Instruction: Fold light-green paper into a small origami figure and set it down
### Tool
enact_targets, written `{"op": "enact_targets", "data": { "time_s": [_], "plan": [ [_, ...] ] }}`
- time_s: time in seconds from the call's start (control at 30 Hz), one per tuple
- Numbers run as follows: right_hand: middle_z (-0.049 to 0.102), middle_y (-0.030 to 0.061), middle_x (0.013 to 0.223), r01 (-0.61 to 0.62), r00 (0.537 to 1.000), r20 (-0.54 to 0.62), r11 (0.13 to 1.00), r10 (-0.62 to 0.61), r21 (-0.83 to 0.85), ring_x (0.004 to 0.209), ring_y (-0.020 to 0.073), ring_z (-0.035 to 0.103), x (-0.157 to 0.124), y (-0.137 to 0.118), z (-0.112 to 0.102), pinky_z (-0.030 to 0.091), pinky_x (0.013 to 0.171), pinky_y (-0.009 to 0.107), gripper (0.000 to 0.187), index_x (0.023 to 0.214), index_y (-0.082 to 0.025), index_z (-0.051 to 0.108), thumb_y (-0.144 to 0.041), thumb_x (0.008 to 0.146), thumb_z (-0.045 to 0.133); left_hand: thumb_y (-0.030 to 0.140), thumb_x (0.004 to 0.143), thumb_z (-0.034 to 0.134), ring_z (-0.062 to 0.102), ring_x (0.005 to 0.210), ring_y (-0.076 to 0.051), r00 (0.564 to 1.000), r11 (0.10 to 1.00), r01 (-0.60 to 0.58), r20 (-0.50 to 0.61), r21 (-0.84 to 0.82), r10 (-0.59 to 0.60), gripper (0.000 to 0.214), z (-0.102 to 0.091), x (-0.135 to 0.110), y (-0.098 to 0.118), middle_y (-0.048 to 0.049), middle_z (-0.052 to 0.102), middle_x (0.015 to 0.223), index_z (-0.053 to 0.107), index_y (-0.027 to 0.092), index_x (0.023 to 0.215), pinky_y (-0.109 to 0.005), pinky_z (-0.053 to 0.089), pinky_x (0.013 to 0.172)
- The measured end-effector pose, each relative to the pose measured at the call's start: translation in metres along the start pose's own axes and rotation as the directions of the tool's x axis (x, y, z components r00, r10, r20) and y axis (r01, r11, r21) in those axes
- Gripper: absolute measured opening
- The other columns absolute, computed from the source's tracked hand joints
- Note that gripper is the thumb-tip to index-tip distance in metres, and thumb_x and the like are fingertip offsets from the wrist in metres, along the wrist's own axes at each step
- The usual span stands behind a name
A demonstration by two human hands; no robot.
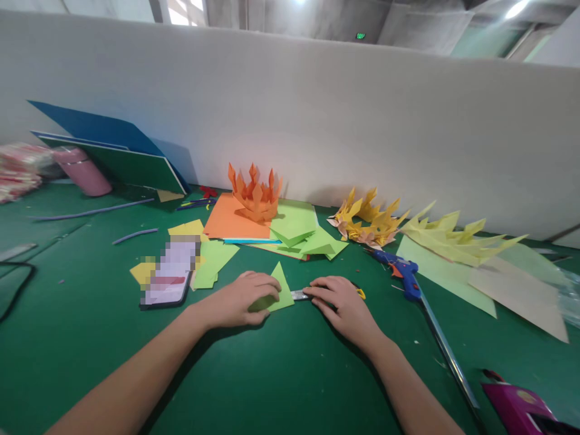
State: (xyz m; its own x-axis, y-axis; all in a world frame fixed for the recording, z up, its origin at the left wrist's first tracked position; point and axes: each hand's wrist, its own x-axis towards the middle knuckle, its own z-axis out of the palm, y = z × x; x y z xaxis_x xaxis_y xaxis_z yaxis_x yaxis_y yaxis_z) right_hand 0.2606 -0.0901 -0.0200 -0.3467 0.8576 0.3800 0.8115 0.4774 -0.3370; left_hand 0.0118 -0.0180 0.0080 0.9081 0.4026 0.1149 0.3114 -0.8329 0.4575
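Observation:
My left hand (242, 297) is curled over a folded light-green paper piece (281, 291) on the green table, its fingers closed on the paper's edge. My right hand (341, 302) lies just to the right, fingers laid over a slim silver tool with a yellow end (360, 293), which looks like a utility knife. Whether that hand grips it or only rests on it is unclear. The tool's metal tip (299, 295) points toward the green paper.
Behind the hands lie an orange paper crown (254, 194), green and orange sheets (294, 220), a yellow paper crown (369, 219) and a pale yellow one (453, 237). A blue glue gun (403, 270), a metal ruler (446, 347), a phone (168, 275) and a white partition (317, 109) are nearby.

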Motion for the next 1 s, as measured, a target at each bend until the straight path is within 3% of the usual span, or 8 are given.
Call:
{"op": "enact_targets", "data": {
  "time_s": [0.17,0.43,0.73,1.0],
  "plan": [
    [0.064,0.0071,0.099,0.028,1.0,-0.009,1.0,-0.028,0.012,0.091,0.0213,0.055,0.001,0.002,0.003,0.041,0.08,0.04,0.029,0.106,-0.027,0.066,-0.016,0.091,0.044,0.023,0.095,0.032,0.055,0.103,-0.019,1.0,0.999,0.01,-0.004,-0.05,-0.01,0.03,-0.002,0.004,-0.003,-0.0074,0.064,0.107,0.061,0.02,0.101,-0.034,0.039,0.092],
    [0.062,0.007,0.099,0.078,0.997,0.013,0.996,-0.079,0.043,0.091,0.0207,0.053,-0.001,0.008,0.005,0.039,0.077,0.038,0.031,0.107,-0.03,0.067,-0.014,0.09,0.045,0.019,0.091,0.043,0.057,0.101,-0.017,0.999,0.993,-0.02,-0.037,-0.118,0.016,0.022,0.0,0.005,-0.011,-0.007,0.065,0.107,0.062,0.02,0.101,-0.031,0.043,0.089],
    [0.061,0.0074,0.095,0.099,0.993,0.066,0.994,-0.103,0.053,0.088,0.0192,0.052,-0.001,0.01,0.0,0.039,0.075,0.035,0.031,0.108,-0.029,0.066,-0.015,0.091,0.045,0.016,0.089,0.049,0.058,0.105,-0.017,0.997,0.994,0.081,0.0,-0.077,-0.082,0.02,-0.002,0.004,-0.01,-0.0016,0.067,0.112,0.064,0.023,0.1,-0.032,0.029,0.086],
    [0.06,0.008,0.093,0.111,0.986,0.115,0.992,-0.117,0.056,0.086,0.0198,0.052,-0.005,0.013,-0.006,0.039,0.074,0.036,0.031,0.109,-0.029,0.066,-0.015,0.091,0.044,0.018,0.09,0.048,0.058,0.104,-0.016,0.996,0.993,0.089,-0.01,-0.077,-0.09,0.02,0.0,0.003,-0.011,-0.0006,0.066,0.112,0.063,0.024,0.1,-0.03,0.025,0.082]
  ]
}}
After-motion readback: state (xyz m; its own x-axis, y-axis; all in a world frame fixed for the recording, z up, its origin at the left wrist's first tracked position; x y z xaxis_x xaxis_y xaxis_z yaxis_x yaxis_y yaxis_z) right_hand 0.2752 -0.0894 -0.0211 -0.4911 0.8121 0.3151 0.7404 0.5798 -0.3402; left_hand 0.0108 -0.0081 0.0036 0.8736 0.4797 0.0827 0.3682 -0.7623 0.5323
